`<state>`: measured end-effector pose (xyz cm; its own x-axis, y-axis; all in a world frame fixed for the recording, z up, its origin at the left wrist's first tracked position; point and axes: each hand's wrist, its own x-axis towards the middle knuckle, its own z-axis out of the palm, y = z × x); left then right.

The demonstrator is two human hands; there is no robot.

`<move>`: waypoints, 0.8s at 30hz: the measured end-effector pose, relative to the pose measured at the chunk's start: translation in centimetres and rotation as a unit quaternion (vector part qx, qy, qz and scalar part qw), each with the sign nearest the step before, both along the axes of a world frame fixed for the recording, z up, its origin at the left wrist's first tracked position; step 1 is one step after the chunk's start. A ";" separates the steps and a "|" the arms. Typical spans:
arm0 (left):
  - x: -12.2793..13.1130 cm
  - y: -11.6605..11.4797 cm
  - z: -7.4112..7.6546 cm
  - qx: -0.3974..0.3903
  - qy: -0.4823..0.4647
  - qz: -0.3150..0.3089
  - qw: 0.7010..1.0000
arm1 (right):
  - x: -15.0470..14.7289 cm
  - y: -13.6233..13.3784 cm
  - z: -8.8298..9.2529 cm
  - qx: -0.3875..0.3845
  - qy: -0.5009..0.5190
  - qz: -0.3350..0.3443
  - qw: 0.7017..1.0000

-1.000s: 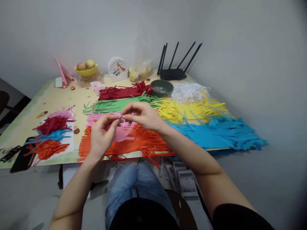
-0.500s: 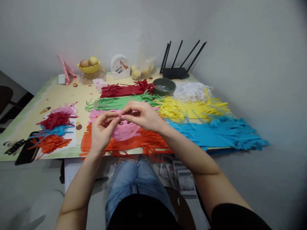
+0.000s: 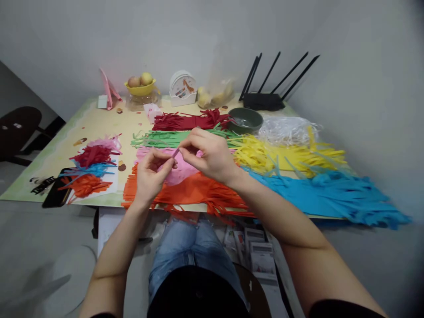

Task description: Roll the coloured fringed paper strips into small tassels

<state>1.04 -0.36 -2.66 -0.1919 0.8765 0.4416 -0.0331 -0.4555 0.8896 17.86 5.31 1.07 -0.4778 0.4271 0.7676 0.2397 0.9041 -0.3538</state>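
Observation:
Between my two hands is a short, thin purple-pink strip (image 3: 175, 153), probably paper. My left hand (image 3: 151, 173) pinches its lower end between thumb and fingers. At its upper end, the fingertips of my right hand (image 3: 209, 154) are closed on it. Both hands are above the fringed pink paper (image 3: 181, 172) and the fringed orange paper (image 3: 192, 190). Farther back lie fringed green paper (image 3: 162, 139) and fringed dark red paper (image 3: 190, 121). Fringed yellow paper (image 3: 294, 157) and fringed blue paper (image 3: 308, 192) spread to the right, under and beyond my right forearm.
Small tassel bunches (image 3: 91, 185) lie at the left beside a black phone (image 3: 54, 194). A dark green bowl (image 3: 245, 120), white shredded strips (image 3: 285, 129) and a black router (image 3: 263, 101) stand toward the back right. A yellow fruit basket (image 3: 140, 89) is near the wall.
The view has shifted, so the table things appear farther right. My hands have drawn slightly apart, and more of the purple-pink strip shows between them.

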 end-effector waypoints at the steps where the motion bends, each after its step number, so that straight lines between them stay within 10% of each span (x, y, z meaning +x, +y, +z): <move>1: -0.4 -0.1 0.1 -0.004 0.002 -0.009 1.000 | -0.2 0.1 0.1 -0.001 0.011 0.001 1.000; 8: -3.3 0.6 -0.2 -0.068 0.015 -0.049 0.996 | -2.6 0.9 -1.0 -0.071 0.059 -0.005 0.996; 12: -10.0 4.2 0.9 -0.129 0.207 0.022 0.970 | -2.2 4.1 -2.1 -0.116 0.016 -0.016 0.993; 15: -17.5 8.0 2.6 -0.098 0.482 0.270 0.828 | -0.4 7.2 -3.6 -0.116 -0.105 -0.071 0.985; 18: -23.3 11.2 2.4 -0.083 0.619 0.391 0.676 | 0.9 9.0 -6.0 -0.129 -0.321 -0.083 0.935; 21: -26.0 12.6 -0.4 -0.132 0.684 0.336 0.634 | 1.3 9.4 -8.5 -0.144 -0.449 -0.031 0.881; 24: -26.2 13.0 -3.9 -0.153 0.700 0.246 0.653 | 1.4 9.1 -10.4 -0.155 -0.475 -0.013 0.866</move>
<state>-25.17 12.66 -6.54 -0.0807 0.9489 0.3050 0.9931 0.1026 -0.0564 19.31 14.44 -9.35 -0.8180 0.5624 -0.1209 0.5748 0.7909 -0.2100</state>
